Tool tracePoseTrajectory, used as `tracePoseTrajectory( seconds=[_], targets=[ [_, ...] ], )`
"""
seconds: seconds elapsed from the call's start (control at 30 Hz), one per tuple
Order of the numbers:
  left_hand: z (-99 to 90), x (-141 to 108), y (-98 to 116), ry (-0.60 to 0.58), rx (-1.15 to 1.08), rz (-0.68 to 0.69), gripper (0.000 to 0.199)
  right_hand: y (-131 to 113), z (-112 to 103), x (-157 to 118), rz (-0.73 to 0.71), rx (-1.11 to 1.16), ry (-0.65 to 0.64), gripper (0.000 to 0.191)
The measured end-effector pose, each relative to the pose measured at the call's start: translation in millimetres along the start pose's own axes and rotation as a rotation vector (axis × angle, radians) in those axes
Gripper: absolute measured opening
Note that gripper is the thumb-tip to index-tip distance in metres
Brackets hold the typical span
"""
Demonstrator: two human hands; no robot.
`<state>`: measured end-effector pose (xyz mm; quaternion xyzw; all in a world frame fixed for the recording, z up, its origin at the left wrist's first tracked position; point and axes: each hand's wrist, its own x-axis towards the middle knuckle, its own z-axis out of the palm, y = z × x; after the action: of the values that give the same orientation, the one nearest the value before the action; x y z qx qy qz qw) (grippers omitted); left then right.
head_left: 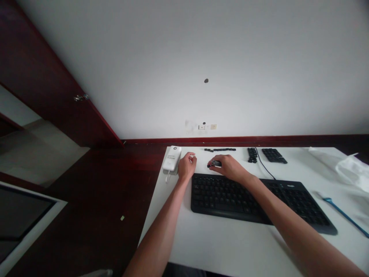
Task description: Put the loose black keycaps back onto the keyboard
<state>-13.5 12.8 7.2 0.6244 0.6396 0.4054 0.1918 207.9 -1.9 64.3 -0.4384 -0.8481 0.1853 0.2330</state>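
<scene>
The right hand (227,166) is closed, its fingertips gripping a small dark grey object (216,163) just beyond the back edge of a black computer keyboard (221,194); the object is too small and too covered to identify – a tiny black piece shows at its left end. The left hand (187,167) is half open, its fingers loosely curled and turned toward the right hand; it is near the keyboard's back left corner, just beside a white power bank (172,158) with a short white cable (167,176).

The keyboard lies flat on a white table (201,238), the right forearm crossing above it; a thin black cord (263,164) runs from its back edge toward the far side of the table. Beyond the hands, a row of loose black keycaps (225,149) lies near the table's far edge; farther right are a small cluster of keycaps (252,155) and a larger block of keycaps (273,155) – the cord passes between them. At the right, a blue-handled brush (346,217) lies beside the keyboard, with a crumpled white plastic bag (350,169) behind it.
</scene>
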Motion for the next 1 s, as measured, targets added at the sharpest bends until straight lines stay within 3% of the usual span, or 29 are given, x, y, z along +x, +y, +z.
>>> tracePoseTrajectory(
  seconds=[0.2, 0.43, 0.67, 0.87, 1.0],
  targets=[
    [-1.0, -1.4, -0.9, -0.022, -0.03, 0.021, 0.018, -17.4, 5.5, -37.7, 0.059, -0.089, -0.008, 0.017],
    [-7.1, -5.5, 10.6, -0.216, -0.234, 0.268, 0.017, -10.6, 10.6, -48.8, 0.078, -0.075, 0.102, 0.019],
    [-11.6, -27.4, 35.3, -0.281, -0.041, 0.471, 0.019, 1.9, 18.4, -51.8, 0.01, 0.037, 0.131, 0.02],
    [-19.8, -33.5, 44.2, -0.349, -0.066, 0.412, 0.012, -3.5, 18.1, -51.9, 0.046, 0.09, 0.143, 0.018],
    [-33.2, -41.6, 31.7, -0.312, -0.052, 0.381, 0.012, -8.9, 20.4, -51.4, 0.036, 0.1, 0.133, 0.018]
  ],
)
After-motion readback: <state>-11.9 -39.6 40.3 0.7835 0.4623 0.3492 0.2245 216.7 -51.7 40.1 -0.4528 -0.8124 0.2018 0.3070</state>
